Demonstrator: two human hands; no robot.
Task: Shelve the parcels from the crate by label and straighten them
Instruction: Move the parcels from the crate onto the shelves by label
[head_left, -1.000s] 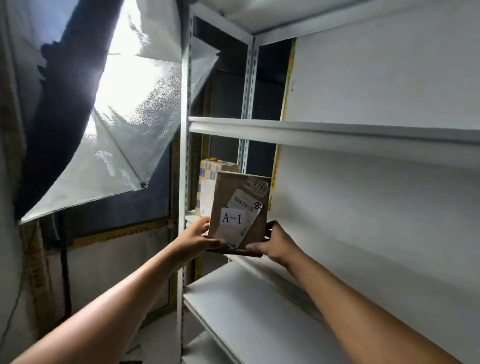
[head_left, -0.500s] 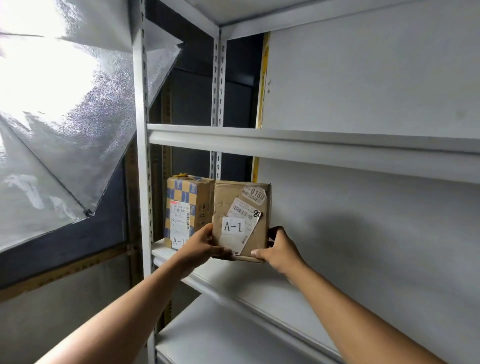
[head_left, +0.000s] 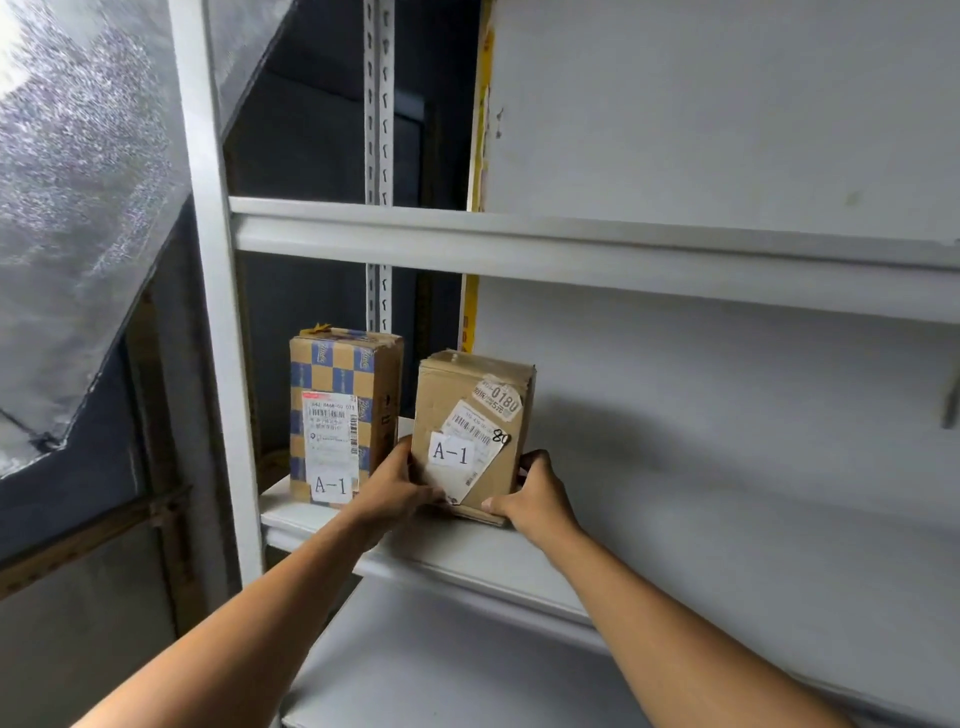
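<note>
Your left hand and right hand grip the lower sides of the plain brown parcel, fingers curled round its edges. It stands upright on the shelf, just right of the checkered parcel, a narrow gap between them. Both carry white "A-1" labels; the brown one also reads "0180" and a handwritten "80". The smaller barcode print is illegible. Right of the brown parcel, the shelf lies open.

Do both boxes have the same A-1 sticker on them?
Yes, the checkered box and the plain brown box held by both hands each carry a white A-1 label.
</note>
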